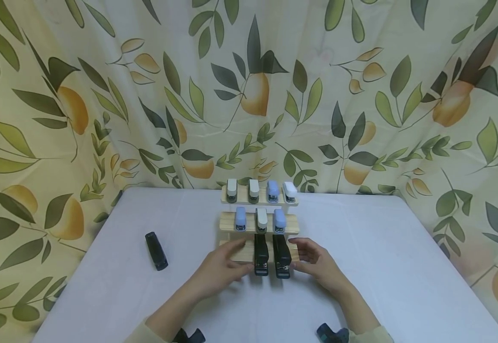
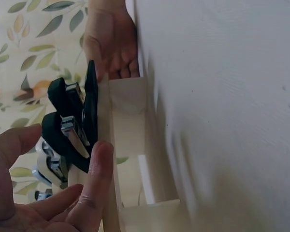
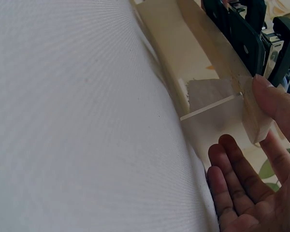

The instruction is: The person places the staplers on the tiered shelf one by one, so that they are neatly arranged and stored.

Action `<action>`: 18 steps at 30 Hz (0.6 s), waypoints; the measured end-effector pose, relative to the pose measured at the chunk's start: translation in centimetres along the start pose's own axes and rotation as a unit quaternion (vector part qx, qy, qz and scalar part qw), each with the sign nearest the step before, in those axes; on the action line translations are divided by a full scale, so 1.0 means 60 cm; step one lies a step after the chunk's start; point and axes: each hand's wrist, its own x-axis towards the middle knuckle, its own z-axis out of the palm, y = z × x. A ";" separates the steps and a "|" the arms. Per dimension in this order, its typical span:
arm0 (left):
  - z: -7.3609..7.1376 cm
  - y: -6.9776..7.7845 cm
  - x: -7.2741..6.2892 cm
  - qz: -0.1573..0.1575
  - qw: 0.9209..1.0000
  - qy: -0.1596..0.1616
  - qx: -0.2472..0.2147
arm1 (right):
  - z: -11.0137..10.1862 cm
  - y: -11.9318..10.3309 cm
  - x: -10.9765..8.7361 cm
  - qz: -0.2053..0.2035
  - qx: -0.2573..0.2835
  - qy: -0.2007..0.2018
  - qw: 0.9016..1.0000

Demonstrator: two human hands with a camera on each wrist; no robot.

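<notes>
A three-tier wooden stand (image 1: 242, 255) holds small staplers. Two black staplers (image 1: 261, 255) (image 1: 282, 257) rest on its lowest tier, their front ends past the edge. At the left end is my left hand (image 1: 221, 270), loosely spread, its thumb by the board's front edge and its index finger beside the nearer black stapler in the left wrist view. My right hand (image 1: 319, 264) pinches the board's right end, thumb in front, index finger behind, as the right wrist view shows; its other fingers curl beside the clear side support (image 3: 215, 116).
Blue stapler (image 1: 240, 219) and white stapler (image 1: 261, 220) stand among others on the upper tiers. One more black stapler (image 1: 156, 251) lies left on the white table (image 1: 116, 286). A leaf-and-fruit patterned curtain (image 1: 146, 119) hangs behind and along both sides.
</notes>
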 end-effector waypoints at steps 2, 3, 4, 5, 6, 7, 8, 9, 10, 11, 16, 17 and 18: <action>-0.005 -0.002 -0.002 -0.002 1.000 0.006 0.000 | 0.000 0.001 0.000 0.001 0.001 -0.001 1.000; -0.008 -0.002 -0.003 -0.004 1.000 0.008 -0.001 | 0.000 0.000 0.001 0.002 0.002 -0.001 1.000; -0.011 -0.003 -0.005 -0.007 1.000 0.010 -0.002 | -0.001 0.000 0.001 0.003 0.003 -0.001 1.000; -0.014 -0.004 -0.006 -0.009 1.000 0.013 -0.004 | 0.000 0.000 0.001 0.003 0.004 -0.001 1.000; -0.016 -0.005 -0.007 -0.011 1.000 0.014 -0.004 | 0.000 -0.001 0.001 0.005 0.004 0.000 1.000; -0.019 -0.007 -0.008 -0.011 1.000 0.015 -0.005 | 0.000 -0.002 0.000 0.005 0.005 0.000 1.000; -0.021 -0.008 -0.009 -0.011 1.000 0.016 -0.008 | 0.000 -0.002 0.000 0.005 0.005 0.000 1.000; -0.024 -0.009 -0.011 -0.010 1.000 0.018 -0.010 | 0.000 -0.003 0.000 0.004 0.005 0.001 1.000; -0.026 -0.011 -0.012 -0.009 1.000 0.021 -0.010 | 0.000 -0.003 0.000 0.004 0.005 0.001 1.000; -0.029 -0.012 -0.013 -0.008 1.000 0.024 -0.009 | 0.000 -0.002 0.000 0.003 0.005 0.000 1.000; -0.044 -0.019 -0.018 -0.016 0.999 0.047 0.012 | 0.000 0.000 0.001 0.002 0.002 0.000 1.000; -0.047 -0.021 -0.019 -0.017 0.998 0.051 0.017 | 0.000 0.000 0.001 0.001 0.000 0.000 1.000; -0.050 -0.022 -0.020 -0.019 0.998 0.056 0.022 | 0.000 0.000 0.001 0.001 0.000 0.001 1.000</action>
